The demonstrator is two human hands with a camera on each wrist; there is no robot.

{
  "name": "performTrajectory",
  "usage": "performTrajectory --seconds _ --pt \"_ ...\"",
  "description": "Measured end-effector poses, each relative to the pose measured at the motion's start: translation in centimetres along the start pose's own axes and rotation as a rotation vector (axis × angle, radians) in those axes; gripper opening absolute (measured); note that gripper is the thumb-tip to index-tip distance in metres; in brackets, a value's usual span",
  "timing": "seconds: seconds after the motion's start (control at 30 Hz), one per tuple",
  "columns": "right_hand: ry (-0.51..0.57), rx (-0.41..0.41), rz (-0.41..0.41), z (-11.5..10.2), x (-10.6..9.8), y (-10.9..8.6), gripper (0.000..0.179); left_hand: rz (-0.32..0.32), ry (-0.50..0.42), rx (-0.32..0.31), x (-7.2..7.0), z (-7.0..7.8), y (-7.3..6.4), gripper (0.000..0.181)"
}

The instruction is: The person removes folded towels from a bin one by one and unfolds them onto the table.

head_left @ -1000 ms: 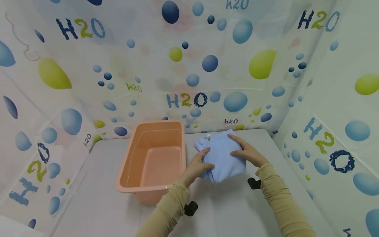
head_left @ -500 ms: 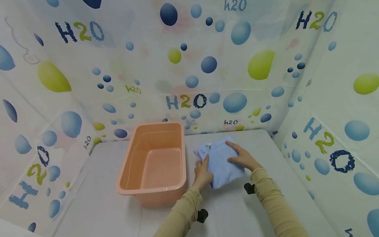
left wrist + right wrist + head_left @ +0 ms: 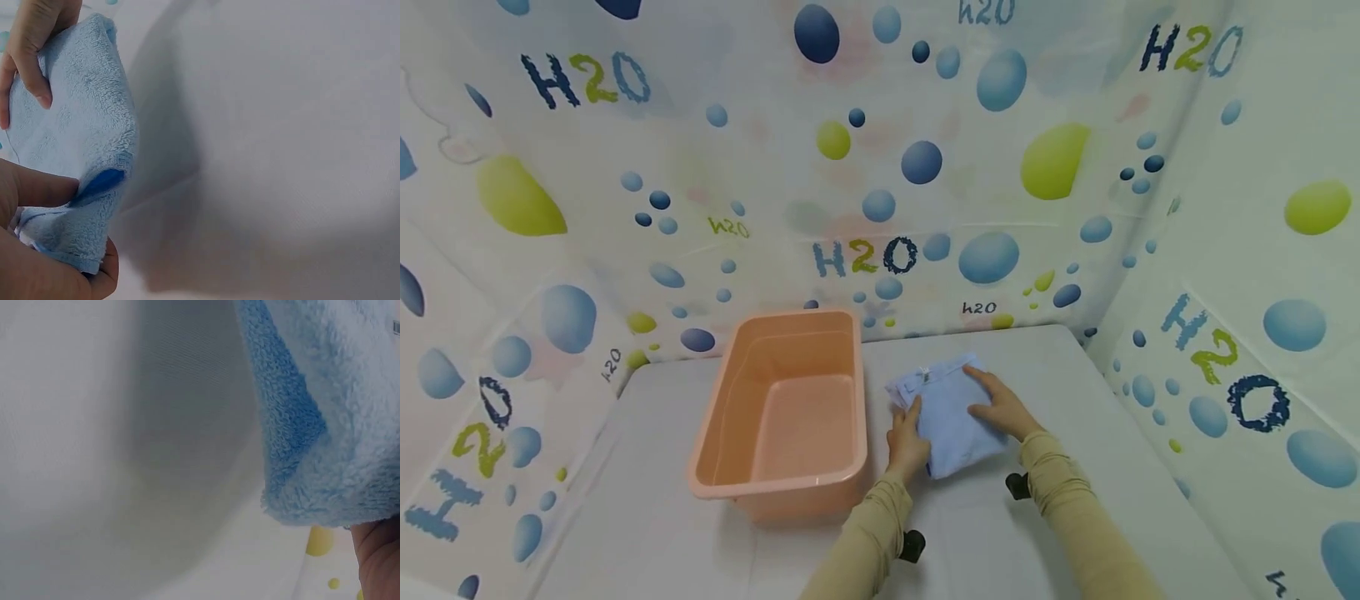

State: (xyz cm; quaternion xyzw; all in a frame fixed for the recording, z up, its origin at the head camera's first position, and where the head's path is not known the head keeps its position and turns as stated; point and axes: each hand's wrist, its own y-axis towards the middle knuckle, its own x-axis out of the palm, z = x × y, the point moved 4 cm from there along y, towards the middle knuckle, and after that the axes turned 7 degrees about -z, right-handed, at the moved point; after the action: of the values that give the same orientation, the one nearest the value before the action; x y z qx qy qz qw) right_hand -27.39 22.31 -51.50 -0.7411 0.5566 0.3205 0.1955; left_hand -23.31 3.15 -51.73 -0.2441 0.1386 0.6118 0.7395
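A folded light blue terry towel [image 3: 955,429] lies between my two hands, right of the basin, with a small white tag at its far edge. My left hand [image 3: 907,446] grips its near left side; in the left wrist view the thumb [image 3: 47,189] presses a bright blue edge and a finger curls below. On the far right side, my right hand [image 3: 1006,410] holds the towel with thumb and forefinger spread over the top. The right wrist view shows a hanging towel corner [image 3: 337,481], with part of the hand [image 3: 382,562] behind it and its fingers hidden.
An orange plastic basin [image 3: 853,467] with nothing in it stands left of the towel, close to my left forearm. A pale cloth covers the table [image 3: 970,533]. Printed bubble-pattern curtains [image 3: 760,150] enclose the back and both sides.
The towel has come slightly nearer and lower. My left hand has shifted along its left edge, fingers now pointing farther away. The right hand has moved a little left and down with the towel.
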Motion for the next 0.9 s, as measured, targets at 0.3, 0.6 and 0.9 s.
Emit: performTrajectory --seconds 0.3,0.6,0.9 --pt "-0.031 0.057 -0.013 1.2 2.2 0.0 0.068 0.096 0.085 0.061 0.0 -2.3 0.8 0.082" --pt "-0.05 0.078 -0.019 2.5 3.0 -0.2 0.067 0.091 0.108 0.064 -0.3 -3.2 1.2 0.08" --pt "-0.121 0.161 -0.013 3.4 3.5 0.2 0.069 0.115 0.178 0.086 -0.1 -4.0 1.1 0.07"
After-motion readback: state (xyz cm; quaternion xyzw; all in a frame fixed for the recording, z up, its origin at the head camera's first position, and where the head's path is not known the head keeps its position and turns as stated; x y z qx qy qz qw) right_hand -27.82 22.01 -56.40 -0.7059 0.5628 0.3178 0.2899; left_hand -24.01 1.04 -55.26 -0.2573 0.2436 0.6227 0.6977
